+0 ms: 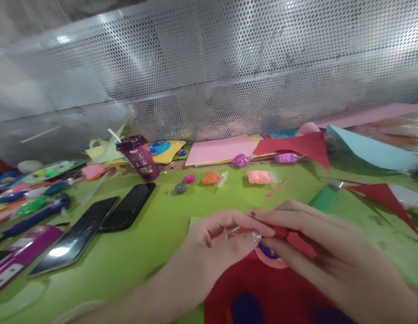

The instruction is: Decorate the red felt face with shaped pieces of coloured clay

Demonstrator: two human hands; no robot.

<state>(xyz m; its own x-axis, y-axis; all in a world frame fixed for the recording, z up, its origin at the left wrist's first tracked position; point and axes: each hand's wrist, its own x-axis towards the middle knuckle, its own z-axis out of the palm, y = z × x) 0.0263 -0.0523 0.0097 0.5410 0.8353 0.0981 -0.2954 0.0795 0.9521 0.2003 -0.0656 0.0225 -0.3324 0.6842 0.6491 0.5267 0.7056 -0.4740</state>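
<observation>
My left hand (222, 240) and my right hand (327, 252) meet over a sheet of dark red paper (279, 292). Between their fingertips is a small lump of red modelling clay (281, 231), mostly covered by the fingers. My left thumb and forefinger pinch at its left side, while my right fingers and thumb curl around it from the right. Just beneath lies a blue disc (270, 252) inside a pink round piece (281, 263) on the paper. A dark blue oval (247, 309) sits lower on the same sheet.
Two phones (131, 207) lie at left, near a purple cup (138, 157) with a straw. Orange clay (211, 178) and pink clay (258, 177) are beyond my hands. A green cutter (325, 198) lies at right. A perforated metal panel (209, 81) borders the back.
</observation>
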